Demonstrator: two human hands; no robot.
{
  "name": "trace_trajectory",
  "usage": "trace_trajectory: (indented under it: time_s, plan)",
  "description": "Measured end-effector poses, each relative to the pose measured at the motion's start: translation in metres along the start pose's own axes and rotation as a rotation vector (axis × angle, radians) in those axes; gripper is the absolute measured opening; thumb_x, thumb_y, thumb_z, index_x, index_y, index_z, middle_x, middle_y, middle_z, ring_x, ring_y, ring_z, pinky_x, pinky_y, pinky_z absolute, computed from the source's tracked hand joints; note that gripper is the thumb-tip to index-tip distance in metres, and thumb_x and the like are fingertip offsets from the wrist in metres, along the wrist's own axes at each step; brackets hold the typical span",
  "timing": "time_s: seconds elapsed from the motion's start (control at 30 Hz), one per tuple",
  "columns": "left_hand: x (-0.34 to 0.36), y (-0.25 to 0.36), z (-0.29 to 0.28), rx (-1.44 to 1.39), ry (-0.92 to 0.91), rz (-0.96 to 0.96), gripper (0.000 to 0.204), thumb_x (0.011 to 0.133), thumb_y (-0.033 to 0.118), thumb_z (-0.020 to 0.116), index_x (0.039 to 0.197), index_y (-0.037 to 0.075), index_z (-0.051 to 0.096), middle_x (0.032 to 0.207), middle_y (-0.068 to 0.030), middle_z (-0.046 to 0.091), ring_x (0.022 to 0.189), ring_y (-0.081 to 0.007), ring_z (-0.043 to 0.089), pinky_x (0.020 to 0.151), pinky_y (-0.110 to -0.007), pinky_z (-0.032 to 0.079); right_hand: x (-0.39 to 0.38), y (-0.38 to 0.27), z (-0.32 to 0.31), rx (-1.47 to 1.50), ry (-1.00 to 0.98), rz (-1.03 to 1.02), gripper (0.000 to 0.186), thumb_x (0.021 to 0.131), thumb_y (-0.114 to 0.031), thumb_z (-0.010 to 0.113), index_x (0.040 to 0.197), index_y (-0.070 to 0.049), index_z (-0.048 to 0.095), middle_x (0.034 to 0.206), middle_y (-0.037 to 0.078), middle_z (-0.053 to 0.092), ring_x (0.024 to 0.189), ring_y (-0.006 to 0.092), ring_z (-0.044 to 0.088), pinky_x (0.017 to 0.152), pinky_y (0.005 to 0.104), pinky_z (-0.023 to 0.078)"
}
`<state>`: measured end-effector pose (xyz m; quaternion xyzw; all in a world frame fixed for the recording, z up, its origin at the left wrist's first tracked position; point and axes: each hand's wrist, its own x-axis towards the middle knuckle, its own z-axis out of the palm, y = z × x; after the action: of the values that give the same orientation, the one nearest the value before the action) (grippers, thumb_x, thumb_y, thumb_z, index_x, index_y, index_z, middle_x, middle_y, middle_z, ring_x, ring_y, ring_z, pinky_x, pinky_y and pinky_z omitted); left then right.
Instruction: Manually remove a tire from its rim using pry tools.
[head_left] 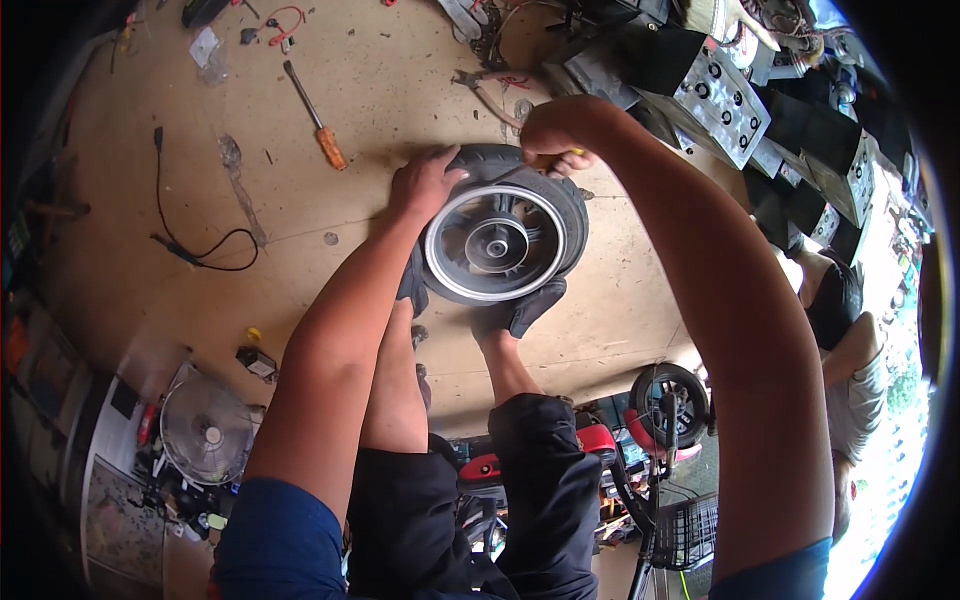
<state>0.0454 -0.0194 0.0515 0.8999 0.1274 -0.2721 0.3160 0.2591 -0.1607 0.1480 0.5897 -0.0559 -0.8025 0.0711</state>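
Note:
A wheel with a black tyre and a silver-edged rim lies on its side on the floor between my feet. My left hand rests on the tyre's upper left, fingers stretched along the rubber. At the tyre's upper right, my right hand is closed around a tool with a yellow-orange handle. Its working end is mostly hidden, so its exact kind is unclear. Both dark shoes, the right one included, are up against the tyre's near side.
An orange-handled screwdriver and a black cable lie on the left; pliers lie beyond the wheel. Batteries crowd the far right. A fan stands near left, a red scooter behind my legs. Another person is at right.

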Motion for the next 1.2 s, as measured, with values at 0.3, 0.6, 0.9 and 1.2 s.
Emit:
trace_trajectory:
  time_s: [0.3,0.6,0.9,1.2]
  plan:
    - [-0.008,-0.008,-0.008,-0.031,-0.055,-0.142,0.053,0.094,0.05,0.064,0.138,0.02,0.062,0.121,-0.0129,0.07,0.111,-0.0338,0.066,0.092,-0.044,0.053,-0.01,0.024,0.14,-1.007,0.912,-0.67,0.015,0.083,-0.014,0.065,0.084,-0.005,0.077,0.092,0.015,0.074,0.09,0.0318,0.073,0.08,0.0417,0.059]
    - [-0.045,0.008,0.007,-0.061,-0.05,-0.1,0.107,0.081,0.067,0.071,0.159,0.007,0.028,0.158,-0.0266,0.034,0.145,-0.0438,0.034,0.118,-0.051,0.031,0.026,-0.004,0.285,0.482,1.167,-0.305,0.022,0.098,-0.023,0.053,0.094,-0.002,0.057,0.094,0.027,0.068,0.086,0.0445,0.067,0.074,0.055,0.054]
    - [-0.041,0.05,0.005,0.095,-0.046,-0.173,0.134,0.057,0.044,0.096,0.16,0.009,0.017,0.162,-0.0273,0.024,0.149,-0.0461,0.025,0.121,-0.058,0.023,0.146,-0.007,0.318,0.4,0.751,-0.287,0.066,0.098,-0.062,0.049,0.111,0.001,0.063,0.1,0.028,0.071,0.101,0.0427,0.069,0.087,0.0499,0.054]
    - [-0.037,0.042,0.013,0.178,-0.054,-0.053,0.124,0.059,0.044,0.095,0.155,0.008,0.025,0.149,-0.0245,0.042,0.134,-0.0421,0.045,0.108,-0.059,0.04,0.099,-0.004,0.23,-0.291,0.362,-0.673,0.025,0.088,-0.025,0.064,0.097,-0.004,0.075,0.094,0.02,0.074,0.09,0.035,0.073,0.081,0.0437,0.058]
